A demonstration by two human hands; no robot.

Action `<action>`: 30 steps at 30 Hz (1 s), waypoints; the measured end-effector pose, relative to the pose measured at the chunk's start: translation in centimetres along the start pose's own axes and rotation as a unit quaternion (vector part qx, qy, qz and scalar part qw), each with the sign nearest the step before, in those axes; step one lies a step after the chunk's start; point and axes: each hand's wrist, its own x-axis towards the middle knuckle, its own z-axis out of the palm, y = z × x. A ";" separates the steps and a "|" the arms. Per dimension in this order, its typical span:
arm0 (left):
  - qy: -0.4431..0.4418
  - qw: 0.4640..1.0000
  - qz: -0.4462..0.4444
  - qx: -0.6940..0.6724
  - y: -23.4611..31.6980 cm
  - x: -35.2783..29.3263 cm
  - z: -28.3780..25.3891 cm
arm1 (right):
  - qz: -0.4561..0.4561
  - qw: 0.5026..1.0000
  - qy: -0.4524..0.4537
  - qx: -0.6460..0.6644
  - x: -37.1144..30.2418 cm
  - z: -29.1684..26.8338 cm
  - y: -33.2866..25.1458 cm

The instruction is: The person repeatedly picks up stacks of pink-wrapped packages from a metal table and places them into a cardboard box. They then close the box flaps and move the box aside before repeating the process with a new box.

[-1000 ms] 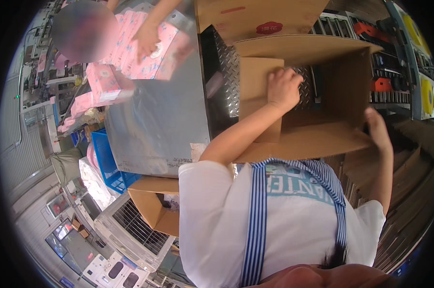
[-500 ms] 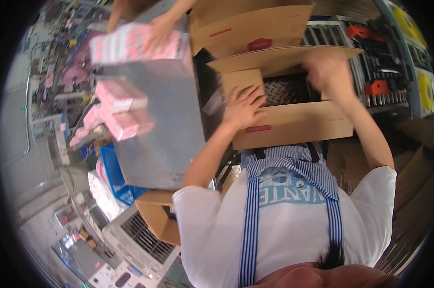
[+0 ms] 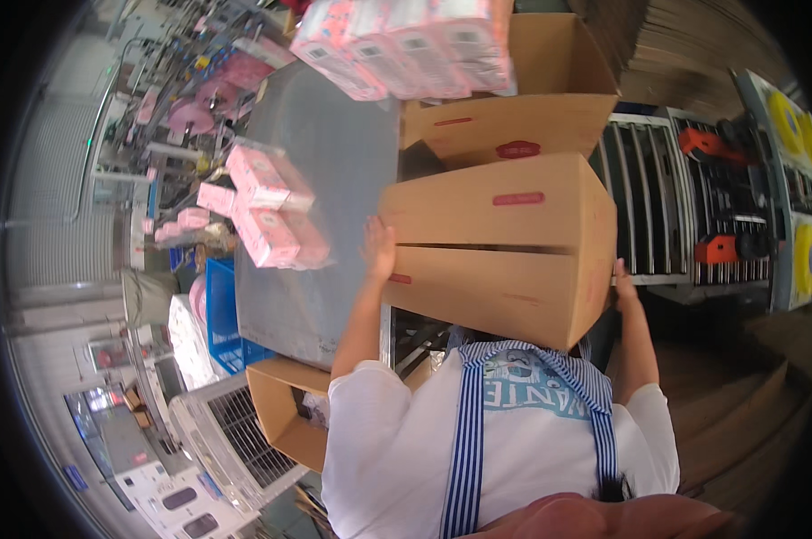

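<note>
cardboard box [image 3: 482, 278] at centre of frame, top flaps nearly meeting; left hand [image 3: 379, 249] unclenched against its left end; right hand [image 3: 623, 283] at its right end, hold cannot be told.

Near carton [image 3: 478, 202], gaping moments ago, now has long flaps [image 3: 478, 280] folded over, narrow slit between. Left hand [image 3: 379, 247] gone from short inner flap to carton's left end; right hand [image 3: 623, 282] now at right end. Row of pink packs [image 3: 410, 49] shifted rightward along surface [image 3: 343, 135], now overlapping far carton [image 3: 514, 130].
</note>
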 end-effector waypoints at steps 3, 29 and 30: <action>0.008 0.997 0.054 -0.061 0.4 0.2 3.9 | 0.210 0.970 -0.086 0.082 -3.1 0.4 1.8; -0.212 0.946 0.127 -0.210 3.8 -11.3 5.3 | -0.015 0.904 -0.126 -0.409 -1.8 -9.0 -15.6; -0.194 0.939 0.155 -0.237 2.5 -10.2 6.9 | -0.032 0.922 -0.108 -0.370 -1.2 -10.6 -13.3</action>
